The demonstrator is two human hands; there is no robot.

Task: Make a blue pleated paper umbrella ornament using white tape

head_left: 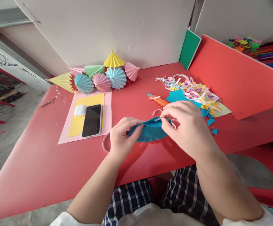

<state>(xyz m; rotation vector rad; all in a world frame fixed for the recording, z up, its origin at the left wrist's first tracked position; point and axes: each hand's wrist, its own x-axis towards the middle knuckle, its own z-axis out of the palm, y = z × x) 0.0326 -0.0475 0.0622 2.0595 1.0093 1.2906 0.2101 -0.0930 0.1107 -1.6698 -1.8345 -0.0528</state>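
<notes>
A blue pleated paper (151, 133) hangs between my two hands just above the red table. My left hand (124, 135) pinches its left end between thumb and fingers. At the right end, my right hand (185, 125) has thumb and fingertips closed on a thin whitish strip, likely tape, lying along the paper's top edge. Partly behind my left hand is a roll of tape (106, 142). Beyond my right hand lies an orange utility knife (158, 99), its tip toward the upper left.
Several pleated paper umbrellas (116, 78) are stacked at the back left. A phone (92, 121) and a white case (80, 110) rest on yellow and pink sheets. Paper scraps (197, 91) heap at right before a leaning red board (240, 75); a green board (190, 48) stands behind.
</notes>
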